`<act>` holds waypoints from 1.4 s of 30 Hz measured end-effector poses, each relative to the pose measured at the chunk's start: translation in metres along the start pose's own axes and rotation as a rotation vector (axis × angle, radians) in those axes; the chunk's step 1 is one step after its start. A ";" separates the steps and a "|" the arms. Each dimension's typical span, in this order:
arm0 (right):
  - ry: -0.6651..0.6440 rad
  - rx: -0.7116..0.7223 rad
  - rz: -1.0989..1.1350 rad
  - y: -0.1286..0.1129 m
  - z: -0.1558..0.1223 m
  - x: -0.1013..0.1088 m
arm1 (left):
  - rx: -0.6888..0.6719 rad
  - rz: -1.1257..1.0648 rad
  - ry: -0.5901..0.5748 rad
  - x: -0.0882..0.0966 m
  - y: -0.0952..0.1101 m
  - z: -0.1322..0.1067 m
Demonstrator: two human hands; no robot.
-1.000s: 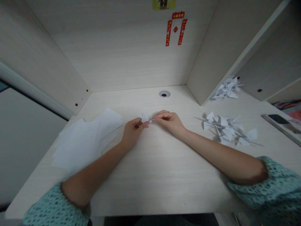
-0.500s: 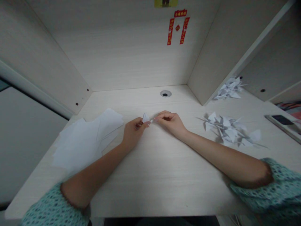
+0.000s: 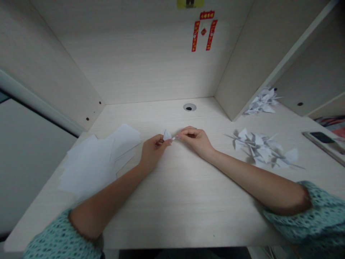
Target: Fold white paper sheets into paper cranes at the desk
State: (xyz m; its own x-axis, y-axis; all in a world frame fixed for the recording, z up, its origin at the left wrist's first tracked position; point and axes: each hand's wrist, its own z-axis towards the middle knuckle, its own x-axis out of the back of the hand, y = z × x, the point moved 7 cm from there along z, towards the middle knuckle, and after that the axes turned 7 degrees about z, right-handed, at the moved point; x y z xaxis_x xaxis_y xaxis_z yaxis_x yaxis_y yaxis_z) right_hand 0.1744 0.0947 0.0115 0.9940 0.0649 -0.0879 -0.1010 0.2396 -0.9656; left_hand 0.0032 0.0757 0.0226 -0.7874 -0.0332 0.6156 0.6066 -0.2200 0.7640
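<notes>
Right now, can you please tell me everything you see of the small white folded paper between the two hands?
The small white folded paper looks like thin, plain paper, creased into a sharp triangular point with a narrow tip reaching right. The left hand pinches its lower part, and the fingertips of the right hand hold the narrow tip. Its finer folds are too small to tell.

desk (image 3: pixel 183 219) — paper sheets (image 3: pixel 91 163) left | paper crane (image 3: pixel 167 135) centre | crane pile (image 3: pixel 260 149) right, second pile (image 3: pixel 261 103) behind | phone (image 3: pixel 322 137) far right

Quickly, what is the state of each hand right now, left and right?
Left hand: closed, holding a small folded white paper.
Right hand: closed, pinching the paper's narrow end.
</notes>
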 end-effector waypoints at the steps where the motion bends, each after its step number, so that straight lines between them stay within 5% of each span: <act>1: -0.010 -0.005 0.008 0.000 0.000 -0.001 | -0.002 0.001 0.001 0.000 0.001 0.000; 19: -0.022 0.122 -0.153 -0.001 0.000 0.000 | 0.039 0.161 0.012 -0.002 -0.006 -0.001; 28: -0.017 0.180 -0.277 -0.013 -0.004 -0.002 | 0.021 0.072 -0.052 -0.006 -0.004 -0.001; 36: -0.015 -0.012 -0.010 0.003 0.002 0.001 | 0.050 -0.119 -0.070 -0.008 -0.015 0.007; 42: -0.027 -0.014 -0.035 0.003 0.002 -0.001 | 0.038 -0.152 -0.065 -0.007 -0.015 0.007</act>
State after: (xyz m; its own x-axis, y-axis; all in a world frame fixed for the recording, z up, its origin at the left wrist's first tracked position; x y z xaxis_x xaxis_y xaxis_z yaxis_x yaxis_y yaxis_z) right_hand 0.1735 0.0976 0.0096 0.9954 0.0832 -0.0472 -0.0652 0.2286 -0.9713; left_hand 0.0004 0.0859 0.0079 -0.8621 0.0606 0.5030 0.4861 -0.1808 0.8550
